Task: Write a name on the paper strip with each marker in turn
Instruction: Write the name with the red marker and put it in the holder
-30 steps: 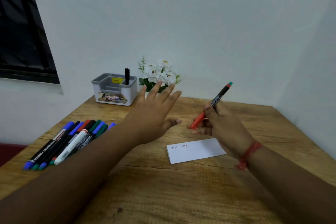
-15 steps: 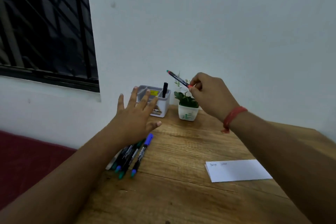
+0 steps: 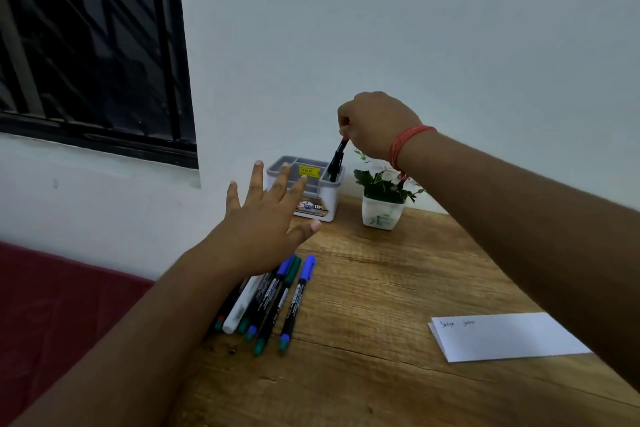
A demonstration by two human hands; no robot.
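My right hand [image 3: 375,121] pinches the red-capped marker [image 3: 337,158] by its top, its lower end down in the right compartment of the white and grey pen holder [image 3: 325,204]. Whether another black marker stands beside it there I cannot tell. My left hand [image 3: 263,222] hovers with spread fingers above a pile of several markers [image 3: 270,302] with blue, green and white parts, lying on the wooden table [image 3: 363,374]. The white paper strip [image 3: 509,336] lies at the right, with two small words written at its left end.
A small white pot with a white-flowered plant [image 3: 382,198] stands right of the pen holder, close under my right wrist. A white wall rises behind the table, a dark barred window [image 3: 86,45] is at the left. A dark red surface [image 3: 52,315] lies beyond the table's left edge.
My right hand has carried the red-capped marker from over the paper to the pen holder and lowered it tip down into it. My left hand moved over the marker pile. The view swung left.
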